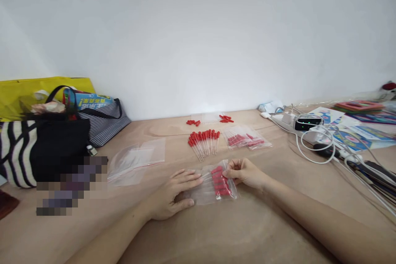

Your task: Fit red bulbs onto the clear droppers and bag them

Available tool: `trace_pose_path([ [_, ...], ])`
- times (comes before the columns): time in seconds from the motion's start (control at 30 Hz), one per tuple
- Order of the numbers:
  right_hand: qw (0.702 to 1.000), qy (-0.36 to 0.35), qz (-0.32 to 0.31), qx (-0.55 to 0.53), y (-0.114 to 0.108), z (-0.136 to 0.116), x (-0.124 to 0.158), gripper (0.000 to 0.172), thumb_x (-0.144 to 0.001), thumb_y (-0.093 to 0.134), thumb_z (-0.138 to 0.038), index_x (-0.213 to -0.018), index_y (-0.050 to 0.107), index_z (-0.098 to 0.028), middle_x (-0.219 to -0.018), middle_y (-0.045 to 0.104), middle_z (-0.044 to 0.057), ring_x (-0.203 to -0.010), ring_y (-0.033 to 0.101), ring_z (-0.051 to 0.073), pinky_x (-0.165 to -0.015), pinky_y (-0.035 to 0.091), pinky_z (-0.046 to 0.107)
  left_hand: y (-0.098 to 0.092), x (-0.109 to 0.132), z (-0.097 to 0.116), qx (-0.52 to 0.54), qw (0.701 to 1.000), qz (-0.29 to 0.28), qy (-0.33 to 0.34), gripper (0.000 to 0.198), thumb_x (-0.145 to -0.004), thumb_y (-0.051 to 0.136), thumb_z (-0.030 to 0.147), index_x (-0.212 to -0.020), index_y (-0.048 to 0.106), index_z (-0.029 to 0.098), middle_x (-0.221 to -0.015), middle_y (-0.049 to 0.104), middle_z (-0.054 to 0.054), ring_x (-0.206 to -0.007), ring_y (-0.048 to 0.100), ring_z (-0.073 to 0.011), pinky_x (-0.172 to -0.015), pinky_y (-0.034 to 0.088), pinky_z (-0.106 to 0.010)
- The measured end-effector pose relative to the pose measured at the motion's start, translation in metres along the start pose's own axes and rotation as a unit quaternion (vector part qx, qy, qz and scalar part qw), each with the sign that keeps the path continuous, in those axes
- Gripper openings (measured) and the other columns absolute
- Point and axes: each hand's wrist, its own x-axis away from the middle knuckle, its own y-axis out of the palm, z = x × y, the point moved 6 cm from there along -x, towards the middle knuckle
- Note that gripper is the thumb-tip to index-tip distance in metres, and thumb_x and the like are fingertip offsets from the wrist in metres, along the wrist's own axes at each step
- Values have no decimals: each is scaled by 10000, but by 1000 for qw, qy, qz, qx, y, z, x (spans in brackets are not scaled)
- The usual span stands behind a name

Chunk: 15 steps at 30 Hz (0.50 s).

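A clear zip bag (201,194) lies flat in front of me with several red-bulbed droppers (221,182) inside, their bulbs toward the right. My left hand (173,194) rests on the bag's left part, fingers stretched out. At the upper right, by the zip end, my right hand (243,173) pinches the bag's edge between thumb and finger. Beyond the bag, loose droppers (204,140) are fanned out, red bulbs pointing away. Filled zip bags (247,138) lie to their right. Flat clear bags (139,161) are spread out to the left.
Red bulbs (193,123) and glass tubes (210,118) lie near the wall. Fabric bags (62,144) stand at the left. A power strip (287,126) with tangled white cables (315,161) and colourful sheets (352,138) occupy the right side.
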Motion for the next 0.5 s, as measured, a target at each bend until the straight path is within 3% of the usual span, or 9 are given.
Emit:
trace_pose_path([
  [0.13, 998, -43, -7, -36, -14, -9, 2, 346, -523, 743, -365, -593, 469, -165, -508, 572, -45, -421, 517, 82, -410, 399, 189, -4, 2, -10, -6, 999, 45, -24, 475, -871, 401, 385, -1328, 300, 304, -1406, 283, -8, -1299, 200, -224, -1033, 243, -421],
  [0.2, 995, -74, 23, -59, -31, -15, 0, 345, -519, 750, -355, -600, 470, -170, -503, 558, -52, -410, 500, 77, -400, 392, 189, -8, 3, -18, -40, 994, 83, -57, 449, -880, 371, 367, -1319, 323, 287, -1397, 300, -19, -1298, 199, -227, -1037, 225, -429],
  [0.3, 975, -128, 146, -110, -67, -21, -6, 363, -513, 751, -362, -572, 442, -182, -485, 530, -61, -411, 482, 71, -412, 406, 195, -20, 7, -36, -116, 973, 148, -138, 441, -877, 355, 370, -1304, 356, 261, -1374, 340, -45, -1286, 226, -239, -1042, 170, -468],
  [0.4, 926, -189, 289, -154, -98, -23, -15, 350, -526, 734, -342, -561, 417, -197, -502, 530, -61, -456, 512, 81, -461, 453, 209, -33, 14, -52, -180, 937, 200, -221, 447, -870, 341, 380, -1284, 396, 222, -1341, 384, -79, -1276, 245, -254, -1033, 152, -486],
  [0.5, 886, -210, 379, -165, -113, -21, -32, 289, -556, 690, -292, -577, 412, -217, -525, 524, -58, -508, 546, 104, -508, 493, 237, -40, 21, -64, -218, 910, 198, -292, 464, -860, 340, 394, -1268, 428, 191, -1337, 386, -113, -1279, 237, -269, -1021, 153, -497],
])
